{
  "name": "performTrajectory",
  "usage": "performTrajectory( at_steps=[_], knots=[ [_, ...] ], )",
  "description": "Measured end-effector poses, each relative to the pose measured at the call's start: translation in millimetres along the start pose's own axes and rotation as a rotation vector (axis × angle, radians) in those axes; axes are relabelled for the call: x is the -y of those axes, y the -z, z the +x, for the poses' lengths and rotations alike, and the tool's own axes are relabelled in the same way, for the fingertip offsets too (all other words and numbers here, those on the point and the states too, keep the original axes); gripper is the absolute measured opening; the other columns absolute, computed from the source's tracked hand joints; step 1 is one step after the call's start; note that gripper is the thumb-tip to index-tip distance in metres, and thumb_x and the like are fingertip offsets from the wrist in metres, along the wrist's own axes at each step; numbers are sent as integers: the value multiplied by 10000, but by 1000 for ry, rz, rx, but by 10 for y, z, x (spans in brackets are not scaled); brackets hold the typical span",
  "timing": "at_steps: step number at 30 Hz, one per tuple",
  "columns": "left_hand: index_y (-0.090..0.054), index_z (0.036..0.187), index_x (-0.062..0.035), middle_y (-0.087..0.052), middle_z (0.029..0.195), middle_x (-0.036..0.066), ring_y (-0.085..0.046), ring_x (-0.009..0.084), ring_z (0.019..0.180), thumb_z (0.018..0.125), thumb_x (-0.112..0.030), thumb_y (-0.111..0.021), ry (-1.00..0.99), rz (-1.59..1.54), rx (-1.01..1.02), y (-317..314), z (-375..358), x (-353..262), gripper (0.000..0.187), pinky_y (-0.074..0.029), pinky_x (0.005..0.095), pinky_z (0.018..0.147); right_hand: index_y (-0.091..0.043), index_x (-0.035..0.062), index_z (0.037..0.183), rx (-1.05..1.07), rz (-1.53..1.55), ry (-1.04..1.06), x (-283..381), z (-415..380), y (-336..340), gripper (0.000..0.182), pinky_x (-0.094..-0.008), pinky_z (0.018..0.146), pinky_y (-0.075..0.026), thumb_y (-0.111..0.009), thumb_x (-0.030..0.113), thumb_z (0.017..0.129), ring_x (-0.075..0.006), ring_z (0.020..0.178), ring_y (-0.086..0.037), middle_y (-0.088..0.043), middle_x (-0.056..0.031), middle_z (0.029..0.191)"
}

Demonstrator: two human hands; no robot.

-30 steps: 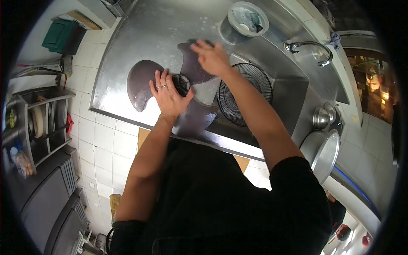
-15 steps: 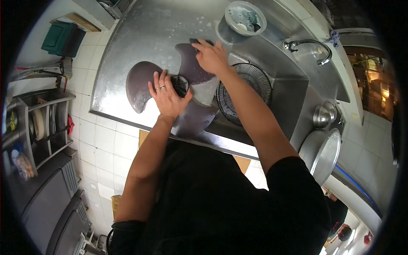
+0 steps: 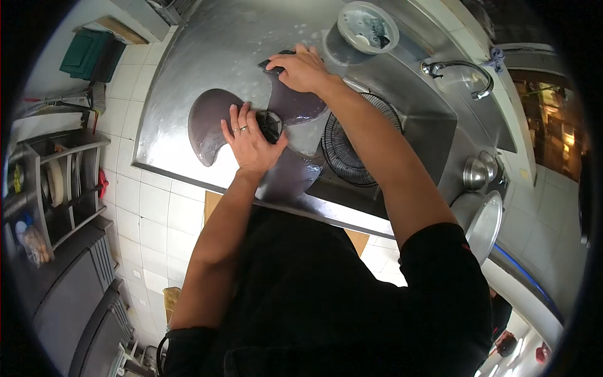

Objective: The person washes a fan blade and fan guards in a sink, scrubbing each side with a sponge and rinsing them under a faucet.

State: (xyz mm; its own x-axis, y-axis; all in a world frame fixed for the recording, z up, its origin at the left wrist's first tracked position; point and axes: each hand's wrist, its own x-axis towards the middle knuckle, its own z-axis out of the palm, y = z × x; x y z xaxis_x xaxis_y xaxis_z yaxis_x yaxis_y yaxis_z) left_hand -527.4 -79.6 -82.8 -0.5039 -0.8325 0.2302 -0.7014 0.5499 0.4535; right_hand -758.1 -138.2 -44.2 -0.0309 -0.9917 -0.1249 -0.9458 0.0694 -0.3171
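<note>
A wet, translucent purple-grey fan blade (image 3: 212, 122) with a black hub (image 3: 270, 127) lies on the steel counter. My left hand (image 3: 251, 143) holds it near the hub, fingers over one blade and thumb at the hub's lower side. At the tip of the upper blade, my right hand (image 3: 301, 70) is closed on a dark scouring pad (image 3: 271, 64), pressing it to the blade's edge. The pad is mostly hidden under the fingers.
A round black fan grille (image 3: 352, 147) stands in the sink (image 3: 427, 135) on the right. Behind is a tub (image 3: 367, 28) of soapy water with a dark green cloth-like thing in it. A tap (image 3: 461, 66), metal bowls (image 3: 475, 173) and a large basin (image 3: 482, 229) are at the right.
My right hand has slid slightly up and left with the pad, to the tip of the upper blade. My left hand keeps its place at the hub.
</note>
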Motion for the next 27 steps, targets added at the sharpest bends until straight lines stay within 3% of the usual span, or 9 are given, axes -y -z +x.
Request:
performTrajectory(
  at_steps=[3, 9, 11, 13, 15, 17, 20, 23, 27],
  knots=[
    [-480, 1387, 29, -440, 1529, 166, -260, 406, 1538, 754, -502, -777, 4, 4, -15, 1, -21, 10, 877, -107, 659, 1230, -755, 332, 1235, 15, -17, 26, -254, -83, 104, 375, -481, 1131, -339, -648, 193, 904, -285, 1299, -521, -625, 113, 1470],
    [-467, 1394, 18, -446, 1527, 161, -266, 401, 1537, 751, -504, -782, -3, 5, 3, 6, 7, -10, 887, -112, 661, 1227, -738, 326, 1289, 0, -74, 24, 126, -23, -72, 397, -429, 1125, -363, -628, 199, 929, -293, 1281, -535, -555, 115, 1547],
    [-463, 1395, 15, -478, 1514, 158, -293, 402, 1529, 755, -497, -796, -7, 0, -40, 14, -29, -9, 884, -128, 663, 1216, -701, 344, 1346, -40, -42, 43, 32, -248, -237, 467, -483, 1107, -382, -584, 170, 928, -327, 1234, -546, -550, 91, 1553],
    [-463, 1393, 14, -478, 1515, 158, -293, 403, 1529, 757, -507, -794, -1, 1, -36, 15, -18, -13, 886, -128, 663, 1216, -681, 292, 1376, -335, 167, -132, -136, -596, -340, 479, -506, 1075, -412, -598, 176, 919, -362, 1182, -570, -535, 9, 1567],
    [-464, 1390, 13, -478, 1516, 158, -292, 403, 1529, 759, -517, -792, 4, 3, -33, 20, -22, 0, 888, -129, 663, 1216, -676, 217, 1378, -425, -92, -383, 36, -1174, -484, 487, -504, 1016, -445, -622, 181, 896, -376, 1125, -607, -563, -106, 1520],
    [-458, 1391, 8, -452, 1528, 161, -257, 410, 1543, 752, -510, -785, 5, -4, -8, 4, -32, 7, 885, -103, 667, 1223, -636, 199, 1407, -475, -171, -249, 282, -1632, -761, 534, -495, 902, -509, -654, 200, 873, -437, 1035, -580, -568, -107, 1508],
    [-459, 1391, 8, -451, 1530, 165, -253, 410, 1546, 760, -515, -780, -26, -11, -33, 9, -36, 17, 881, -100, 671, 1221, -632, 183, 1412, -416, -167, -203, 175, -1735, -709, 546, -494, 887, -510, -657, 197, 867, -418, 1032, -580, -569, -137, 1497],
    [-459, 1396, 12, -445, 1535, 168, -254, 412, 1545, 769, -518, -775, -13, -5, -11, 1, -47, 17, 880, -98, 670, 1222, -651, 196, 1399, -355, -354, -343, 43, -1506, -679, 546, -479, 887, -512, -674, 194, 854, -397, 1027, -571, -551, -128, 1517],
    [-465, 1389, 18, -442, 1540, 172, -258, 414, 1541, 771, -523, -773, -9, 13, -12, -31, -32, 5, 877, -116, 666, 1221, -646, 197, 1396, -313, -146, 14, 358, -1850, -640, 570, -496, 885, -514, -700, 183, 829, -394, 1061, -567, -528, -85, 1540]
  ],
)
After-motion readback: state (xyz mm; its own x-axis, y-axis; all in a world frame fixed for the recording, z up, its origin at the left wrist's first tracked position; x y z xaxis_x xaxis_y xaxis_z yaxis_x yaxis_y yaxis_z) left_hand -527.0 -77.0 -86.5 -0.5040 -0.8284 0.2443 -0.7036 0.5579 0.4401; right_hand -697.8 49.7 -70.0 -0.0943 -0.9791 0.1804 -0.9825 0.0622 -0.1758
